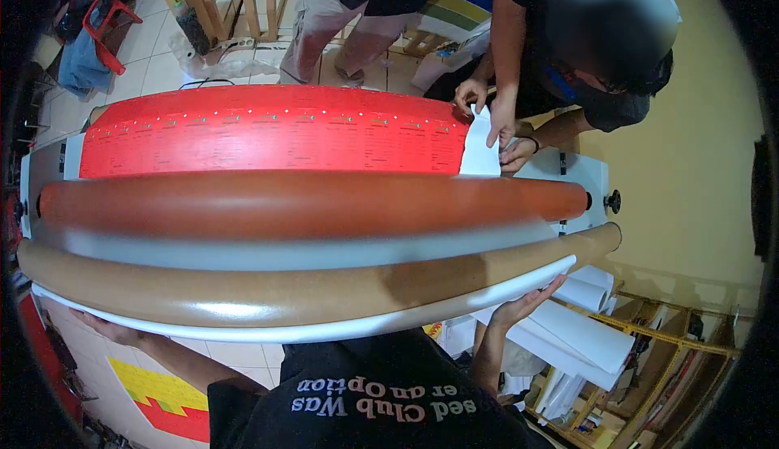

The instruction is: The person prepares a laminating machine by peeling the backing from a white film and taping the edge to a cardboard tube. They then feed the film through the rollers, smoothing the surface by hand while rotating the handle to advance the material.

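At the near side of a machine with pale grey end plates [596, 187], the wearer supports a long, glossy brown tube-shaped roll [268, 296], with a white layer [243, 336] along its near edge. The left hand [114, 329] is under one end, its fingers too hidden to judge; the right hand [519, 304] is palm up at the other, fingers extended rather than curled around it. The step in hand seems to be steadying this roll beside the orange-brown roller [312, 204]; the next move calls for both ends kept level. Beyond the roller, a red printed sheet [268, 136] covers the sloping surface, and co-workers' hands [501, 120] work at a white strip [480, 148] on its right end. Around stand pale floor tiles [150, 75], a red plastic chair [105, 39], a yellowish wall [714, 84] and large white paper rolls [568, 339] by a wooden rack [665, 368].
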{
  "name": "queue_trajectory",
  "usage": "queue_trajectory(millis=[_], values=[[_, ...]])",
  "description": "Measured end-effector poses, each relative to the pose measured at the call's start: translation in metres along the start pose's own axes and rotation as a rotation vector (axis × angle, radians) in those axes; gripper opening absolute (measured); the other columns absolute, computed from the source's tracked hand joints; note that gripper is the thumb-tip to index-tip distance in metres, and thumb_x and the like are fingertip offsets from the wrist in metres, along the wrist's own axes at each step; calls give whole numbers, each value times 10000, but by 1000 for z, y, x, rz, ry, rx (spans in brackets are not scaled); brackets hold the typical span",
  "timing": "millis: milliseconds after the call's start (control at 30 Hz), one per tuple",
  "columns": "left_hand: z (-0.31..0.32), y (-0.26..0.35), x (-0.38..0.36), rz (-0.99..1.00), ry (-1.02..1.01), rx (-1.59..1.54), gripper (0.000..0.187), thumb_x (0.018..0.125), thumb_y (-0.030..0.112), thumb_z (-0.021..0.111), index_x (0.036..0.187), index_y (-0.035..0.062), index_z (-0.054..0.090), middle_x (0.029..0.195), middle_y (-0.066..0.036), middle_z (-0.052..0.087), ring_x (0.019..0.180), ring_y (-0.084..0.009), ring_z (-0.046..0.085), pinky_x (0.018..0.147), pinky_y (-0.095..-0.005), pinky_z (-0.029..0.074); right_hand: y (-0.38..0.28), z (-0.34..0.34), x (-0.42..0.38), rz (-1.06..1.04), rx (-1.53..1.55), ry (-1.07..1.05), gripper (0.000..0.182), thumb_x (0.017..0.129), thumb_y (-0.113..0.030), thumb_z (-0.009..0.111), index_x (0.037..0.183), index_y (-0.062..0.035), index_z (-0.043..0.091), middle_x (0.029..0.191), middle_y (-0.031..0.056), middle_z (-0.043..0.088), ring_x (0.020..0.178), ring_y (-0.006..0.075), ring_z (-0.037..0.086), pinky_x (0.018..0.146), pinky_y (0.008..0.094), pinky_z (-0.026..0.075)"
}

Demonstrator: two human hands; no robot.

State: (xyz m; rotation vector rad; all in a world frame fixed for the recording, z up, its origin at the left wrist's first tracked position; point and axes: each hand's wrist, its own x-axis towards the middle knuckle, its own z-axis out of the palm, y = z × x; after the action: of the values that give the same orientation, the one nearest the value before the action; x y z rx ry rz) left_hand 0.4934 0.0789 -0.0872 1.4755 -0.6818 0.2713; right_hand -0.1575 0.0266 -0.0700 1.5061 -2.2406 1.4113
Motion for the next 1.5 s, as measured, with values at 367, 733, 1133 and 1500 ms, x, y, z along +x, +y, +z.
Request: queue_trajectory(millis=[367,733,1133,1500], values=[[-2,-3,-1,143,-33,196,608,958,396,518,1373,-34,409,1362,-256,440,1257,-386,454,1036,-485,390,0,-1,1,-16,19,-10,822,957,-622,266,1497,-10,168,1565,208,99,1454,352,97,1162,500,101],[-4,-6,1,102,-39,159,585,970,372,498,1380,-32,402,1379,-250,427,1270,-378,448,1042,-479,387,0,-1,0,-18,-21,-15,863,940,-666,252,1497,-14,162,1564,207,98,1453,357,96,1161,509,100],[3,4,0,6,-2,71,564,986,357,464,1392,-27,390,1401,-238,409,1275,-367,445,1057,-468,379,1,-4,0,17,35,-58,848,951,-623,289,1509,-20,80,1576,185,22,1455,338,85,1162,508,122],[-8,-6,1,187,-100,234,521,1020,316,383,1398,-42,366,1417,-248,388,1295,-374,427,1066,-476,376,8,-4,-1,-61,10,-53,801,970,-594,254,1500,-8,125,1567,205,74,1453,353,91,1162,509,112]])
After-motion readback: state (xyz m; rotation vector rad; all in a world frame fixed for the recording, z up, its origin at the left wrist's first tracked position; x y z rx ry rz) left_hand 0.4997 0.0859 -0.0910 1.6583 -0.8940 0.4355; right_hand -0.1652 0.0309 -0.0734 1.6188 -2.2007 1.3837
